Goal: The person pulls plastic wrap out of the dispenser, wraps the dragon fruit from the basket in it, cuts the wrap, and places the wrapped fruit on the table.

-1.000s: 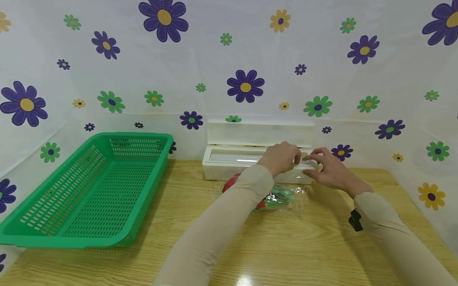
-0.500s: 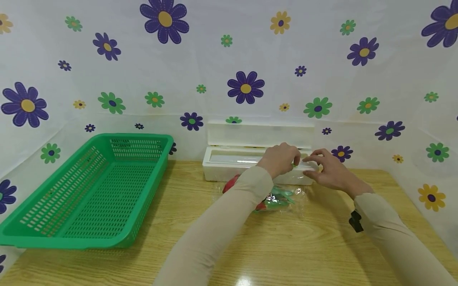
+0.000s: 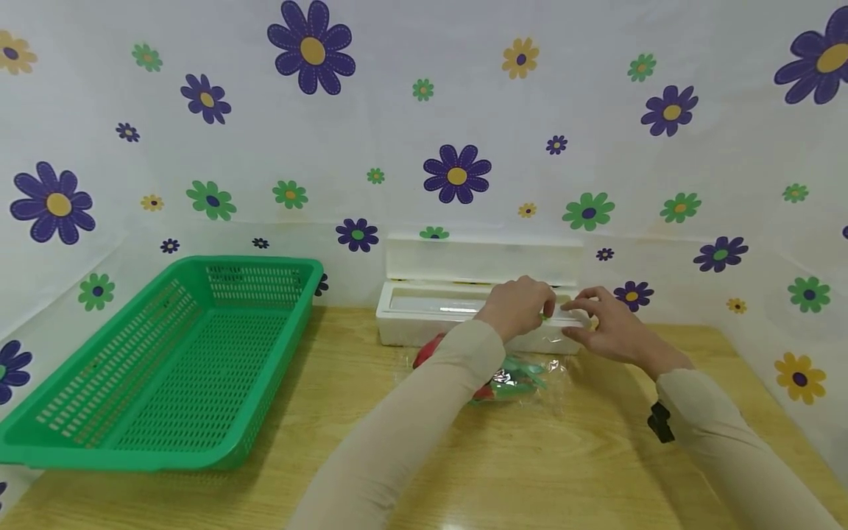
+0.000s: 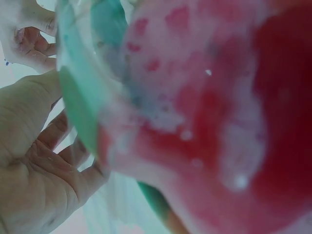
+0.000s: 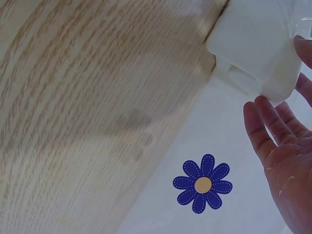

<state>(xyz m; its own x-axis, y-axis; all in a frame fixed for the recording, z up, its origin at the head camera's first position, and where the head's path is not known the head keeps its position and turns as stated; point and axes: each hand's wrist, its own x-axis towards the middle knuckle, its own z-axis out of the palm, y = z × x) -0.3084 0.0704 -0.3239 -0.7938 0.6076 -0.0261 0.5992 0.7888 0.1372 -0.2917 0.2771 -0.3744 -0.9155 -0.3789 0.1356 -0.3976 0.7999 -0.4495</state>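
Note:
A white dispenser box (image 3: 424, 320) stands at the back of the table with its lid (image 3: 483, 260) up. My left hand (image 3: 539, 311) curls over the box's front rim and pinches a small green slider (image 3: 545, 316). Just to its right, my right hand (image 3: 578, 316) lies on the same rim; in the right wrist view its fingers (image 5: 273, 146) are straight beside the box's end (image 5: 258, 44). A red and green item wrapped in clear film (image 3: 513, 372) lies in front of the box under my left forearm. It fills the left wrist view (image 4: 204, 112), blurred.
A green mesh basket (image 3: 86, 442) with nothing in it stands at the left of the wooden table (image 3: 530, 471). Flowered white cloth (image 3: 457, 173) closes off the back and both sides. A black clip (image 3: 659, 423) sits on my right sleeve.
Both hands stay at the box's front rim, almost still. The head view has tilted up a little, so everything sits slightly lower in the picture.

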